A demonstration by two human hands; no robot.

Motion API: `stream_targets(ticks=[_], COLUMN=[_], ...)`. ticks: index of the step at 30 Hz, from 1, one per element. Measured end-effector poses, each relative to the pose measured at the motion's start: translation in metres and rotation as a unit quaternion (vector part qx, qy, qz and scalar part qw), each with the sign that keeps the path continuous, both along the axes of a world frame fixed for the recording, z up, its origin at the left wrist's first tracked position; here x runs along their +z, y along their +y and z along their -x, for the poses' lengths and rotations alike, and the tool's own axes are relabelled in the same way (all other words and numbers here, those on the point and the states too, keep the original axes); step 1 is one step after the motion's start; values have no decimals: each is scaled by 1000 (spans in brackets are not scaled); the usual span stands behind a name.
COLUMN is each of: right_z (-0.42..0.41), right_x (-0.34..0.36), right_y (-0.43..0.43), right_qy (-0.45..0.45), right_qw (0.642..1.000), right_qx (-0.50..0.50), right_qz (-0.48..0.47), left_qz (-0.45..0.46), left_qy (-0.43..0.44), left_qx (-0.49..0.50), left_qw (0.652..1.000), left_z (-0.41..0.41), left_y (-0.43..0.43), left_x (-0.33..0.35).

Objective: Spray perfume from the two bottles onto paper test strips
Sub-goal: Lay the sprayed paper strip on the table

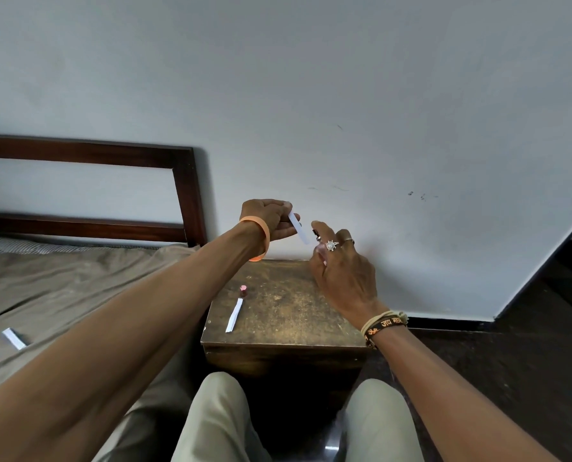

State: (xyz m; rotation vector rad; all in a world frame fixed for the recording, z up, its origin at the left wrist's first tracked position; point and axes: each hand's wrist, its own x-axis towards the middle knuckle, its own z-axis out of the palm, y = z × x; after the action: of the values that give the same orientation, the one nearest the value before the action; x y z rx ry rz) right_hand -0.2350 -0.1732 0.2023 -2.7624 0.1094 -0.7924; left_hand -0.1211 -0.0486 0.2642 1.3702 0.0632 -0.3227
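- White paper, a held strip (298, 228), was pinched at its upper end between the fingers (286, 205) and thumb of the left hand (271, 219); its long axis slanted, with the free end pointing down and to the right.
- Just right of that free end, the fingers (318, 227) of the right hand (344, 271) were curled round a small bottle (316, 233). Only its dark top showed, facing the strip but apart from it.
- An orange wristband (264, 235) circled the left wrist. A ring (332, 245) sat on the right hand and thread bracelets (382, 323) on the right wrist.
- Both hands were raised above the far edge of a scuffed, dark wooden worktop (294, 305).
- On its left part stood a pink-capped bottle (243, 291), upright. Just in front of it lay a second strip (234, 315), its long axis running from the bottle towards the near edge.
- Left of the worktop was a bed (78, 281) with a brown cover and a dark wooden headboard (184, 185). A third strip (14, 338) lay on the cover, well apart from the rest.
- A pale grey wall (311, 95) stood behind, and a dark floor (511, 361) lay to the right.
- I could not tell how much liquid either bottle held.
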Motion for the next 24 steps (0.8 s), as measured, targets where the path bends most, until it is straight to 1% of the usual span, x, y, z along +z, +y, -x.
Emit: stream_targets(ticks=[3, 5, 8, 11, 13, 15, 17, 19, 21, 22, 24], right_z=[-2, -2, -6, -19, -24, -24, -24, -26, -28, -30, -33], right_x=[5, 7, 17, 27, 25, 16, 5, -3, -10, -16, -29], right_y=[2, 6, 12, 15, 15, 14, 11, 4, -5, -9, -15], right_qy=[36, 25, -8, 22, 34, 24, 3, -13, 13, 32, 55], right_qw=[999, 999, 999, 999, 998, 988, 978, 961, 939, 935, 950], right_qx=[9, 18, 28, 27, 14, 5, 10, 10, 3, -5, -25], right_qz=[32, 23, 21, 14, -59, -149, -207, -277, -344, -354, -305], left_qz=[-5, -2, -13, -12, -7, -13, -13, -11, -20, -27, -35], left_qy=[-1, 1, -20, -27, -25, -25, -22, -12, -1, 4, 10], left_qx=[-1, -3, 0, -4, -15, -21, -11, 0, -10, -24, -63], left_qw=[1000, 1000, 1000, 1000, 1000, 999, 1000, 1000, 1000, 999, 997], left_z=[0, 1, 1, 4, 4, 0, -4, -7, -7, -6, -3], left_y=[-1, -1, 0, -2, -2, 0, 3, 4, 3, 2, -2], left_x=[-1, -2, -4, -5, -8, -14, -20, -25, -32, -36, -47])
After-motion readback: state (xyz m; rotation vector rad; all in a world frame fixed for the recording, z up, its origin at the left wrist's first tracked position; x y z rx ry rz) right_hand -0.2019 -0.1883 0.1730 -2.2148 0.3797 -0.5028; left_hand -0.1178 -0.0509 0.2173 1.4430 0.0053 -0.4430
